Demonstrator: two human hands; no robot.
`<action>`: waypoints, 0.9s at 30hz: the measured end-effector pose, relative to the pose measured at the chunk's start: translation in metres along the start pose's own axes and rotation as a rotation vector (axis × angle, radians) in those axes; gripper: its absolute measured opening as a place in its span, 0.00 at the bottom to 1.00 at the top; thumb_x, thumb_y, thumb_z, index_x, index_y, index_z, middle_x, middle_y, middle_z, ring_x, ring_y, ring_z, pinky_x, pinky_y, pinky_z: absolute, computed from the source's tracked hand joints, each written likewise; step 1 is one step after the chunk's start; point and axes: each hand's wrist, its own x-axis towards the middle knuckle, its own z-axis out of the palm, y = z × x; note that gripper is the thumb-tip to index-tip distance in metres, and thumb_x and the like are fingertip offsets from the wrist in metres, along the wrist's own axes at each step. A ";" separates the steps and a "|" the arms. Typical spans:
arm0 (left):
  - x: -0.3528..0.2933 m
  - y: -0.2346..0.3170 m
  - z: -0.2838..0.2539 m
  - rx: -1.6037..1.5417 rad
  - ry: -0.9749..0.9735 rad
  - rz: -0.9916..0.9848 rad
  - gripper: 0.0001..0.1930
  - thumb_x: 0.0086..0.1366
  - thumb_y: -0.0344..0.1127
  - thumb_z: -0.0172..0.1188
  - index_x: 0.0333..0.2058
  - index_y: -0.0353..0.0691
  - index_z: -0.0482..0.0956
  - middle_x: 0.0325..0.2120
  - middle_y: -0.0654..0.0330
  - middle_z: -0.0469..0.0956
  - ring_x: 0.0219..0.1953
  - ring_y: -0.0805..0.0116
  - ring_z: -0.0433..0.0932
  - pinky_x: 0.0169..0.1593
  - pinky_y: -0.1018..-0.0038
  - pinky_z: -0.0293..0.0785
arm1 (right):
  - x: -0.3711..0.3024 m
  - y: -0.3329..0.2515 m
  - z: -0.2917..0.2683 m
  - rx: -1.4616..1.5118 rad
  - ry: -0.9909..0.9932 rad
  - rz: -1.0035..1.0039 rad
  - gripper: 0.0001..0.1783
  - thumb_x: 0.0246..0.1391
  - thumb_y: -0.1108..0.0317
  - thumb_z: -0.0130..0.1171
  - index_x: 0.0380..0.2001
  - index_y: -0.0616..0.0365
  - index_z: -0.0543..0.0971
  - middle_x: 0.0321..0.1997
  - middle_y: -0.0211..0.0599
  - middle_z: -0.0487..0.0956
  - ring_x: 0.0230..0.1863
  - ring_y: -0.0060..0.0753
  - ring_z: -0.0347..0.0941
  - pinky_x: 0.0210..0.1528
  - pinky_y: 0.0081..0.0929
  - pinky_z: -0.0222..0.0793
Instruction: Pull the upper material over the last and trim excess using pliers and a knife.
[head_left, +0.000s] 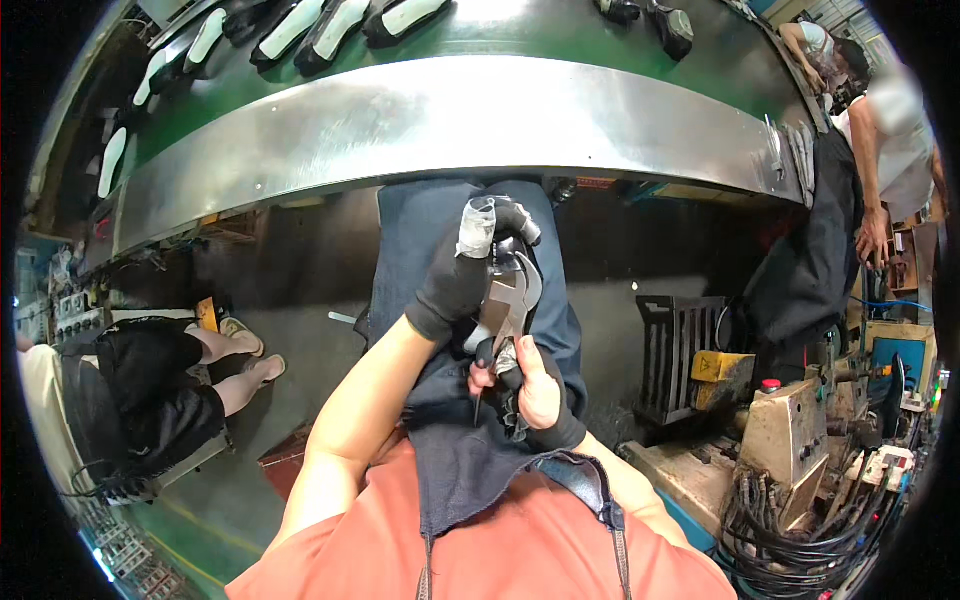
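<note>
In a black glove with pale tape wrapped on the fingers, my left hand is closed around a glossy black shoe above my lap. The shoe is partly covered by my fingers. A pincer-like metal tool with dark handles lies against the shoe's near side. Closed on its handles is my right hand, with a dark covering at the wrist and a bare thumb laid along the tool. The tool's tips and the contact with the shoe are hard to make out.
A metal ledge edges the green conveyor ahead, where several black shoes with white soles lie. At right stand a black slatted crate, a machine with cables and a co-worker. Another person sits at left.
</note>
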 end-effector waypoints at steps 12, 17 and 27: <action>-0.029 0.017 -0.009 0.142 -0.272 0.117 0.45 0.66 0.73 0.28 0.38 0.34 0.81 0.41 0.52 0.78 0.53 0.55 0.73 0.63 0.61 0.60 | -0.014 -0.005 -0.042 -1.389 -0.141 -0.439 0.21 0.61 0.57 0.49 0.53 0.56 0.75 0.44 0.56 0.77 0.38 0.51 0.78 0.40 0.37 0.72; -0.086 0.039 0.017 -0.121 -0.040 -0.326 0.53 0.61 0.80 0.28 0.56 0.30 0.69 0.48 0.49 0.74 0.52 0.60 0.74 0.60 0.65 0.64 | -0.056 0.018 -0.110 -1.556 -0.453 -0.230 0.29 0.55 0.52 0.53 0.59 0.47 0.71 0.63 0.43 0.70 0.64 0.48 0.64 0.62 0.54 0.57; -0.100 0.048 0.017 -0.324 0.047 -0.497 0.36 0.68 0.67 0.46 0.53 0.34 0.71 0.40 0.54 0.74 0.40 0.68 0.76 0.47 0.70 0.72 | -0.056 0.014 -0.104 -1.569 -0.443 -0.481 0.22 0.51 0.55 0.57 0.48 0.52 0.77 0.57 0.41 0.74 0.58 0.44 0.71 0.53 0.41 0.69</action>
